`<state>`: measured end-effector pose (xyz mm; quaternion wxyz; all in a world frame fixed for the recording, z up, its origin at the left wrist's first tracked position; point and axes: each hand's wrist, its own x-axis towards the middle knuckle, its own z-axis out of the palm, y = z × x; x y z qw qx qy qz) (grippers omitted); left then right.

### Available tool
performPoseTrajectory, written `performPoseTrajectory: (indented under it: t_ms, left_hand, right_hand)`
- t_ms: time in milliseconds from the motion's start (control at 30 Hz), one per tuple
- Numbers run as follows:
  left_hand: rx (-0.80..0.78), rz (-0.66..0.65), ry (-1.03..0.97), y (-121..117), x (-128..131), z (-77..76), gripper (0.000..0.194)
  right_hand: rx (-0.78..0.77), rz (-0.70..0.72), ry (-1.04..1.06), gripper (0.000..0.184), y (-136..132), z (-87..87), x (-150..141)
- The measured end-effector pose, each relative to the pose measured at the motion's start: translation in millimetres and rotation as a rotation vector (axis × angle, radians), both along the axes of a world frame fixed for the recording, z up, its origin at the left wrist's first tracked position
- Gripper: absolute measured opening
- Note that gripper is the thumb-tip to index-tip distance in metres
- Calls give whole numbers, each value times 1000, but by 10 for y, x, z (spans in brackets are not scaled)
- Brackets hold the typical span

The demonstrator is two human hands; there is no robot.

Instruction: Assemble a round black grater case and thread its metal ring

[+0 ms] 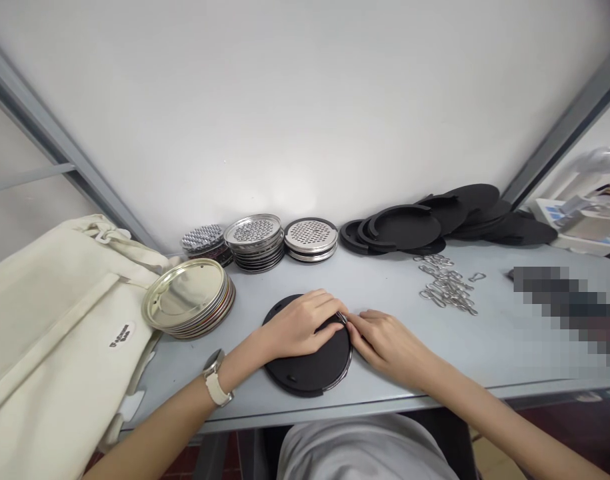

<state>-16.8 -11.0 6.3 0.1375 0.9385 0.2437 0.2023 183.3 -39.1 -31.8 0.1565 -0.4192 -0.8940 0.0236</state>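
Black disc [317, 367], head view: lies flat on the surface [385, 380] near its front edge, between the 2 hands, with a silver rim showing along its lower right side; this spot probably keeps it within easy reach of both hands.
Left hand [302, 323]: palm down across the disc, thumb and fingers bent toward the right rim beside a small shiny part [341, 318]; the weight of the hand seems meant to steady the disc. I cannot tell whether the fingertips meet, so how tight this grip is stays unclear.
Right hand [389, 343]: comes in from the other side, thumb and fingers curled at the same rim, perhaps to work against the left hand's hold; whether its grip pinches the edge or only touches it, I cannot tell.
Gold-toned lids [185, 297]: 1 leaning stack left of the disc, beside the cream bag [45, 347].
Perforated metal discs [255, 233]: stacked along the wall [305, 100], likely to save room; 1 shorter stack [312, 237] stands just to the right.
Black pieces [405, 230]: overlapping in a loose heap by the wall.
Metal clips [445, 287]: a small pile in front of the heap, with 1 clip [477, 276] apart, probably spread so that single clips lift easily.
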Motion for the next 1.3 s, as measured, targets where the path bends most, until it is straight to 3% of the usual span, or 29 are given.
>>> performPoseTrajectory:
  t_ms: [1300]
  left_hand:
    - [-12,-21,0,-3,4,2,16]
  right_hand:
    - [-1,-23,59,25,1,-20,5]
